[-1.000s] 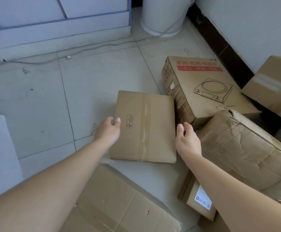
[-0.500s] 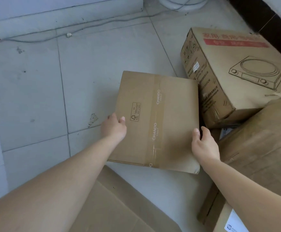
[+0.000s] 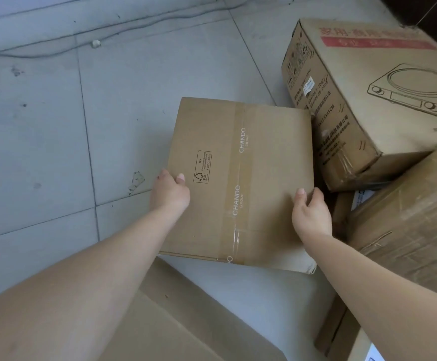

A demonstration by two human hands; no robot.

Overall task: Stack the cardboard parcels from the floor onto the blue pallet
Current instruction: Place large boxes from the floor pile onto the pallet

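A flat brown taped parcel (image 3: 251,165) marked CHANDO lies on the grey tiled floor in the middle of the view. My left hand (image 3: 169,192) grips its left edge, thumb on top. My right hand (image 3: 311,214) grips its right edge, thumb on the top face and fingers curled down the side. The parcel's near edge looks slightly raised off the floor. The blue pallet is not in view.
A large box with a printed cooker drawing (image 3: 368,100) stands right behind the parcel, touching its far right corner. A crumpled tape-wrapped parcel (image 3: 415,225) sits at the right. Another flat carton (image 3: 175,329) lies at my feet. Cables (image 3: 95,35) run along the far floor.
My head has come closer and lower. Both hands have closed onto the parcel's side edges; the right hand moved from hovering by the edge to gripping it.
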